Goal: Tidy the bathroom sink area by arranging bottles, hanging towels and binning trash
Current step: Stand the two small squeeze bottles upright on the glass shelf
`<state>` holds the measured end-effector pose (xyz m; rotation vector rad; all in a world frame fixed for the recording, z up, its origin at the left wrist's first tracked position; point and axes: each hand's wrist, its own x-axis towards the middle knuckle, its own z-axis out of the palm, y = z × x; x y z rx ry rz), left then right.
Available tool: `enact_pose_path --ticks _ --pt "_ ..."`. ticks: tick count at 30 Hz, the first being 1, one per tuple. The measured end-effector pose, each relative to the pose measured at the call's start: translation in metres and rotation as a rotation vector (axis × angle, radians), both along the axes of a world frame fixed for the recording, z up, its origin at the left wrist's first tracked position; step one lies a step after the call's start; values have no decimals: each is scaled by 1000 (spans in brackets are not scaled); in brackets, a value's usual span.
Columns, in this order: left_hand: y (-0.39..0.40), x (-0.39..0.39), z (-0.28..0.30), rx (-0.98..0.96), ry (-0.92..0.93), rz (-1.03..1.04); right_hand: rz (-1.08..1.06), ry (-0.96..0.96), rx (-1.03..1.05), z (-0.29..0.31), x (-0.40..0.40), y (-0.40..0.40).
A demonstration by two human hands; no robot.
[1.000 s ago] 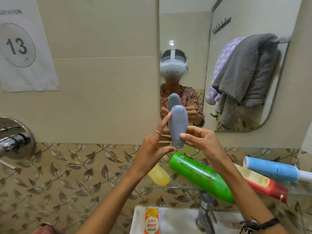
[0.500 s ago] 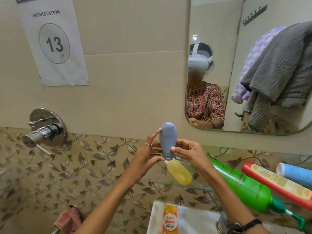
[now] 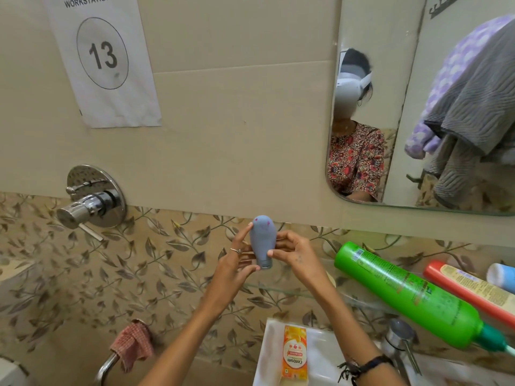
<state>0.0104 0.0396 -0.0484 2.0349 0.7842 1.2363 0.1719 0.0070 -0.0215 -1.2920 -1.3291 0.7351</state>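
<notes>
I'm on the bottle-arranging step: my left hand (image 3: 237,263) and right hand (image 3: 295,256) together pinch the grey squeeze bottle (image 3: 263,240), cap down, just above the glass shelf (image 3: 281,289). Next I should probably stand it there, left of the lying green bottle (image 3: 409,296), gently so it stays upright.

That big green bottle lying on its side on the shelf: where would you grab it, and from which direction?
Take the green bottle around the middle of its wide body, coming from above and in front. It lies tilted on the glass shelf, its narrow nozzle end jutting past the front edge. The red tube lies close beside it, so a grip from that side looks cramped.
</notes>
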Motion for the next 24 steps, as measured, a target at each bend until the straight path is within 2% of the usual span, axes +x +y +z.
enact_pose_path --ticks 5,9,13,15,18,20,24 --pt "0 -1 -7 9 48 24 -73 -161 -18 -1 -4 -1" --pt "-2 2 -10 8 18 51 -104 -192 -14 0 -5 -3" --pt "-11 4 -12 -72 -21 29 -104 -226 4 -1 -6 -11" --pt "-17 7 -16 -54 -21 140 -130 -238 28 0 -3 -18" --pt "-28 12 -19 119 -55 414 -268 -244 111 4 10 -33" --pt "-36 18 -19 302 -15 510 -365 -310 129 6 21 -45" --pt "-51 39 -15 587 204 336 -492 -542 -53 4 35 -64"
